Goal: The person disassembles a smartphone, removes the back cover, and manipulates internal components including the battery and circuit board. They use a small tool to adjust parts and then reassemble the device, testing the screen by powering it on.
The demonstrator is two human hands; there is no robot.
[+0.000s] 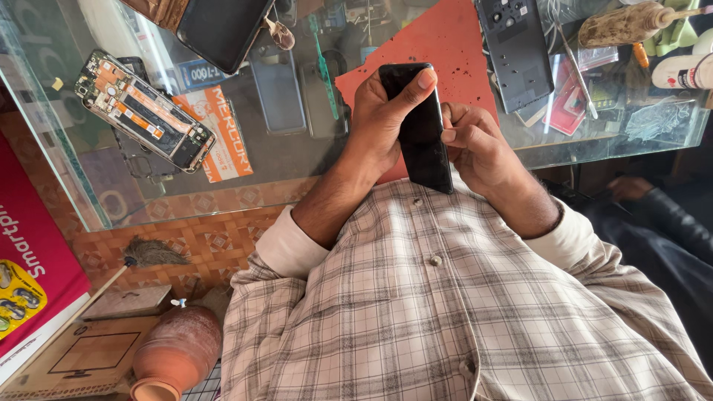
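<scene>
One black phone (422, 134) is held upright against the chest, over the near edge of the glass table (67, 186). The left hand (382, 119) wraps its left side, fingers curled round the back and the thumb laid across the top corner. The right hand (475, 145) grips the right edge, fingers folded tight together against it.

Just behind the phone lies one red mat (445, 44). Right of the mat rests one dark back cover (516, 52); further right, at the table's corner, one brown bottle (627, 24) and one white tube (683, 72). Left of the mat, well apart, lies one opened phone (145, 111) with its circuit board bare; above it, one dark tablet (223, 30). Bare glass shows between the opened phone and the mat.

Below the table's left edge stand one clay pot (178, 353) and one small brush (152, 254).
</scene>
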